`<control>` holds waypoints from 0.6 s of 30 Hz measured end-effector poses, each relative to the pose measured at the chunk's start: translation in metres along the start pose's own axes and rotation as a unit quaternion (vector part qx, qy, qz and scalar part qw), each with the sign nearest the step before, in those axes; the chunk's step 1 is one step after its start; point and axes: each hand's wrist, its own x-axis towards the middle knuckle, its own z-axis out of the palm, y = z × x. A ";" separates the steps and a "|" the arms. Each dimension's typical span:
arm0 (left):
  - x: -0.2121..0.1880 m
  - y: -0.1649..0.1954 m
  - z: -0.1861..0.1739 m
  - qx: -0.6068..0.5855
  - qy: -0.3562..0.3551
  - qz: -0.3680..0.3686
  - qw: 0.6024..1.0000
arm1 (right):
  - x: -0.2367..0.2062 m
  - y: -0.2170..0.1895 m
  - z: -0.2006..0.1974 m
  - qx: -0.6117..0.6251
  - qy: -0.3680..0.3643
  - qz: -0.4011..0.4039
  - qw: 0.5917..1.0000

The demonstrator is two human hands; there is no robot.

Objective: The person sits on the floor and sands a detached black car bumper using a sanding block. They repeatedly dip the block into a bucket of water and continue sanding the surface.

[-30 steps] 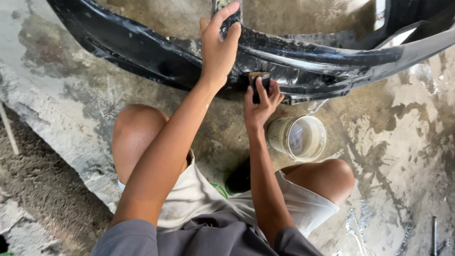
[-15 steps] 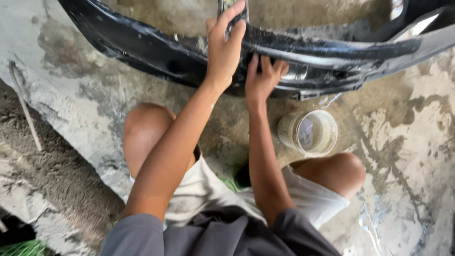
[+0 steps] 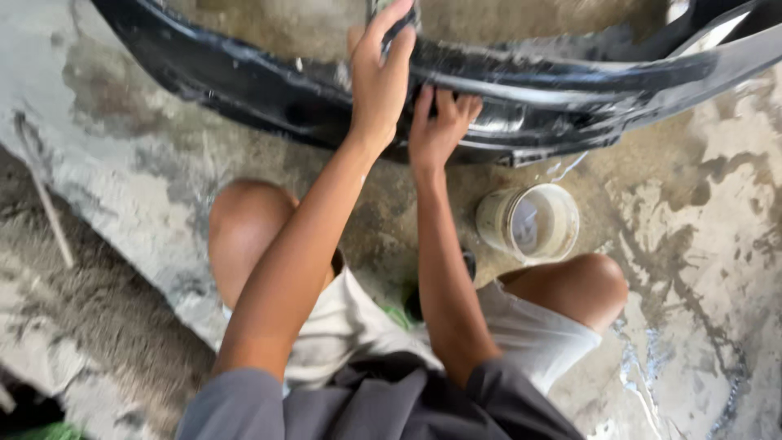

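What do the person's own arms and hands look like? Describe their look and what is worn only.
Both arms are bare from the short sleeves down. The left hand and right hand wear no gloves, and no watch, ring or band shows on either. The sleeves at the shoulders are grey, of a plain T-shirt. Motion blur hides finer detail such as nails or marks.

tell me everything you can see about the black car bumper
The black car bumper is a long, curved plastic-looking shell that lies across the top of the view on the wet concrete floor. Its surface is glossy, wet and streaked with pale smears, and its inner hollow faces up. The left hand grips its upper edge, with something dark under the fingers. The right hand presses flat against its lower face. A pale round tub stands just below it, apart.
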 end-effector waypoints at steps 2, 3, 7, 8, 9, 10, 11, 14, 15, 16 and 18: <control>0.003 0.001 -0.001 -0.011 0.004 0.008 1.000 | -0.006 -0.008 -0.005 0.042 0.033 -0.038 0.998; 0.003 0.002 -0.001 0.010 0.011 0.017 1.000 | -0.011 -0.012 -0.007 0.077 0.024 -0.031 0.996; 0.001 0.007 -0.002 0.014 0.007 0.000 1.000 | -0.019 -0.020 -0.001 0.135 0.035 0.017 0.990; 0.001 0.008 -0.003 -0.003 -0.002 -0.014 1.000 | -0.016 -0.019 0.003 0.112 0.021 0.051 0.992; 0.001 0.008 -0.003 -0.003 -0.008 -0.013 1.000 | -0.014 -0.018 0.007 0.088 0.004 0.082 0.993; 0.001 0.009 -0.004 -0.001 -0.011 -0.015 1.000 | -0.009 -0.016 0.011 0.065 -0.017 0.113 0.991; 0.002 0.009 -0.004 0.002 -0.014 -0.017 1.000 | -0.008 -0.015 0.012 0.063 0.012 0.069 0.996; 0.005 0.008 -0.006 -0.007 -0.008 -0.014 1.000 | -0.005 -0.013 0.010 0.090 0.063 -0.020 0.994; 0.004 0.007 -0.007 0.002 -0.001 -0.019 1.000 | -0.003 -0.013 0.009 0.124 0.043 -0.007 0.991; 0.003 0.007 -0.007 0.010 0.002 -0.024 1.000 | -0.003 -0.015 0.008 0.156 0.027 0.008 0.987; 0.003 0.005 -0.008 0.026 -0.006 0.005 1.000 | 0.001 -0.015 0.010 0.052 -0.028 0.072 0.996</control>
